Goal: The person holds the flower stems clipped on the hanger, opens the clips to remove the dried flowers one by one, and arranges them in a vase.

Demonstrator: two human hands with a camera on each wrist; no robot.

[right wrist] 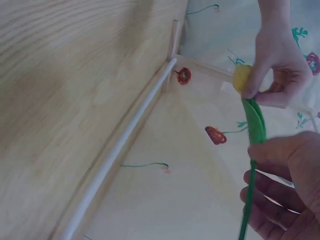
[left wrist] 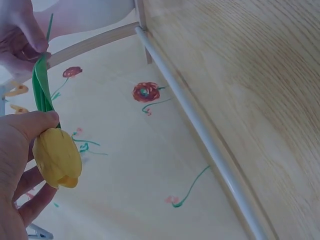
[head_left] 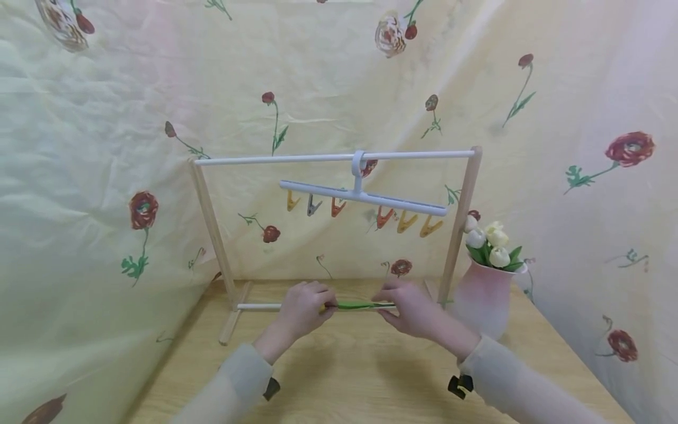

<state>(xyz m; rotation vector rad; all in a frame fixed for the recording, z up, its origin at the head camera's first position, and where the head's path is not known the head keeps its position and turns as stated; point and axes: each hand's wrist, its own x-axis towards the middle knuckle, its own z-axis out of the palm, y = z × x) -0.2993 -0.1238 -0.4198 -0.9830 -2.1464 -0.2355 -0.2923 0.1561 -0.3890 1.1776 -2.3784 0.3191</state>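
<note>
A yellow tulip (left wrist: 57, 157) with green leaves and a long stem is stretched between both hands, in front of the rack. The left hand (head_left: 309, 303) pinches it just below the bloom, thumb on the green and fingers behind the petals. Farther down, the right hand (head_left: 405, 306) pinches the stem (right wrist: 248, 200) at the lower end of the leaves, and the stem's tail runs on past the fingers. In the head view the bloom is mostly hidden by the left hand.
Behind the hands stands a wooden rack (head_left: 214, 235) with white rods. From its top rod hangs a pale blue hanger (head_left: 323, 191) with several coloured clips. At the right, a pink-white vase (head_left: 482, 297) holds white tulips (head_left: 498, 235). Floral cloth (head_left: 318, 70) encloses the wooden table (head_left: 349, 377).
</note>
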